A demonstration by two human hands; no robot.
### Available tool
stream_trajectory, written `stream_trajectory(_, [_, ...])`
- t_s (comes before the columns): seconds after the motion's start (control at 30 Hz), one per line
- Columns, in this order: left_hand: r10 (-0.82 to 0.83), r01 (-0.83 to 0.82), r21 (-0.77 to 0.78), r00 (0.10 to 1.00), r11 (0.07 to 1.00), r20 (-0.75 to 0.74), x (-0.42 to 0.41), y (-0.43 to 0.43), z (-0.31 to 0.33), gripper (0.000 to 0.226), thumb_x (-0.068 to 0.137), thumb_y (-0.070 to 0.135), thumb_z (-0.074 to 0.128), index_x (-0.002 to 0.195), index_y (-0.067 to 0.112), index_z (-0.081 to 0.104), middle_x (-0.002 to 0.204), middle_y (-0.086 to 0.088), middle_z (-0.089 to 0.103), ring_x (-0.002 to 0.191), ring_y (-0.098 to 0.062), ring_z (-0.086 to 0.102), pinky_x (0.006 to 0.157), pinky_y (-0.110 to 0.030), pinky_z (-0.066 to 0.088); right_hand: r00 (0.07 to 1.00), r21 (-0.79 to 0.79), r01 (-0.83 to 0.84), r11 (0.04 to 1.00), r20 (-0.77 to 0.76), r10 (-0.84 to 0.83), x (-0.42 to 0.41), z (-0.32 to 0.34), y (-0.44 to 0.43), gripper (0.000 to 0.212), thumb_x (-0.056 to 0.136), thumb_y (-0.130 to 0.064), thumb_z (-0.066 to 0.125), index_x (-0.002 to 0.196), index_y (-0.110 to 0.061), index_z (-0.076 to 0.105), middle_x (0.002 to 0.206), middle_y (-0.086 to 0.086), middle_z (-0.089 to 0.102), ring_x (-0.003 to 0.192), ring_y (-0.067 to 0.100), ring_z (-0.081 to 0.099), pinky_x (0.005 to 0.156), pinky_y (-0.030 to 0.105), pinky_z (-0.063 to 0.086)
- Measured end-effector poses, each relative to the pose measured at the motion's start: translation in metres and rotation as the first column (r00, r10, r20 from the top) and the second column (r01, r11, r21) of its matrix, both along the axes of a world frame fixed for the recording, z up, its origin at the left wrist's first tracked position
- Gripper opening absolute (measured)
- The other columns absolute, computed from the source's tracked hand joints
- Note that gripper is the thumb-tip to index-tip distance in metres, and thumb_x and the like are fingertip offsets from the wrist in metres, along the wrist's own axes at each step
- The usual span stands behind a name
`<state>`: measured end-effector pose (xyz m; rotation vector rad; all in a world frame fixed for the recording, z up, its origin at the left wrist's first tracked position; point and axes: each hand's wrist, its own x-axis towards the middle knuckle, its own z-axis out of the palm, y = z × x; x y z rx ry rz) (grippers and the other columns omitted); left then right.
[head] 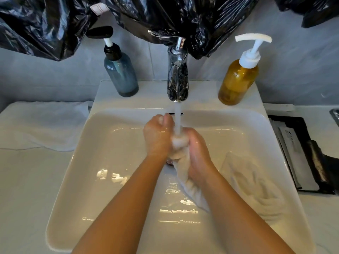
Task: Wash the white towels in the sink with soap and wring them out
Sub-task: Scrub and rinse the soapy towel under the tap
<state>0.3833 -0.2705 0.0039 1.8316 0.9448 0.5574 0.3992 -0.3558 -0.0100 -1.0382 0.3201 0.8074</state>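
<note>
both hands, left hand (158, 136) and right hand (197, 153), are clamped on the towel (180, 158) under the tap (178, 76) over the sink (113, 162), and it looks soggy, limp and slippery, so grab the bunched middle.

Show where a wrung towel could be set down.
Bare counter left of the sink, in front of the folded towel; the sink's left half is free. Crowded: second towel and black tray at right, blue bottle and amber bottle flanking the tap, left hand and right hand gripping the wet towel.
</note>
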Motion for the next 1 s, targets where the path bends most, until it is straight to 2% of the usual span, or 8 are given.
stream_trajectory(0.13, [-0.021,0.033,-0.075,0.988,0.997,0.152,-0.031,-0.008,0.003,0.013,0.094,0.022,0.057,0.086,0.013,0.054,0.065,0.009,0.052,0.058,-0.004,0.047,0.059,-0.024,0.042,0.999,0.005,-0.014,1.0,-0.045,0.014,0.012,-0.004,-0.008,0.06,0.066,-0.031,0.069,0.118,-0.001,0.067,0.117,0.026,0.067,0.096,0.038,0.067,0.074,0.041,0.053])
stream_trajectory(0.27, [-0.167,0.143,0.151,0.973,0.978,0.159,-0.043,-0.038,0.008,0.008,0.084,0.031,0.057,0.082,0.024,0.054,0.064,0.009,0.057,0.059,-0.006,0.055,0.056,-0.025,0.046,0.993,0.106,-0.11,0.988,-0.023,0.113,0.004,0.007,-0.007,0.028,0.062,-0.029,0.069,0.083,-0.014,0.059,0.071,0.006,0.056,0.064,0.022,0.058,0.061,0.032,0.046])
stream_trajectory(0.37, [-0.062,0.057,0.164,0.998,0.985,0.03,-0.02,-0.026,0.006,0.019,0.087,0.03,0.052,0.07,0.022,0.052,0.059,0.004,0.055,0.057,-0.017,0.051,0.052,-0.025,0.037,0.998,-0.005,-0.059,0.998,0.019,0.059,-0.004,0.01,0.003,0.03,0.049,-0.02,0.071,0.078,-0.014,0.071,0.078,0.009,0.068,0.07,0.024,0.063,0.068,0.036,0.047])
stream_trajectory(0.5, [0.008,-0.014,-0.155,0.999,0.988,-0.038,-0.006,0.005,0.002,0.029,0.094,0.024,0.054,0.066,0.017,0.051,0.063,0.0,0.053,0.07,-0.027,0.051,0.06,-0.029,0.037,0.997,-0.139,0.007,0.99,0.071,0.003,-0.005,0.012,0.001,0.033,0.067,-0.025,0.063,0.093,-0.005,0.069,0.085,0.016,0.063,0.071,0.033,0.058,0.064,0.045,0.042])
stream_trajectory(0.63, [-0.166,0.168,-0.621,0.984,0.766,0.061,-0.027,0.011,0.008,0.045,0.091,0.052,0.059,0.105,0.009,0.057,0.082,-0.018,0.064,0.066,-0.037,0.064,0.061,-0.038,0.051,0.958,-0.191,-0.065,0.98,0.262,0.114,0.004,0.028,-0.01,0.024,0.084,-0.031,0.061,0.088,-0.01,0.071,0.077,0.016,0.068,0.07,0.032,0.067,0.061,0.033,0.052])
stream_trajectory(0.73, [-0.28,0.248,-0.666,0.958,0.704,0.061,-0.043,0.021,0.013,0.052,0.084,0.046,0.061,0.112,0.002,0.064,0.093,-0.025,0.069,0.071,-0.043,0.069,0.061,-0.042,0.057,0.904,-0.26,-0.05,0.964,0.399,0.154,0.02,0.031,-0.025,0.02,0.094,-0.028,0.061,0.082,-0.012,0.064,0.067,0.002,0.062,0.066,0.015,0.062,0.065,0.028,0.047])
stream_trajectory(0.83, [-0.201,0.229,-0.792,0.97,0.566,0.137,-0.047,0.03,0.019,0.022,0.09,0.028,0.061,0.099,0.01,0.068,0.098,-0.015,0.072,0.083,-0.028,0.071,0.081,-0.038,0.054,0.869,-0.351,-0.076,0.933,0.435,0.235,0.024,0.031,-0.031,0.024,0.094,-0.037,0.063,0.087,-0.013,0.065,0.072,0.001,0.063,0.073,0.019,0.062,0.071,0.031,0.048])
stream_trajectory(1.0, [-0.071,0.167,-0.437,0.971,0.884,0.227,-0.039,-0.007,0.028,0.016,0.08,0.033,0.06,0.068,0.022,0.059,0.06,0.005,0.057,0.056,-0.012,0.054,0.055,-0.029,0.043,0.984,-0.302,0.019,0.953,0.174,0.036,0.017,0.036,-0.007,0.031,0.097,-0.04,0.058,0.099,-0.011,0.068,0.092,0.011,0.073,0.078,0.026,0.07,0.068,0.034,0.055])
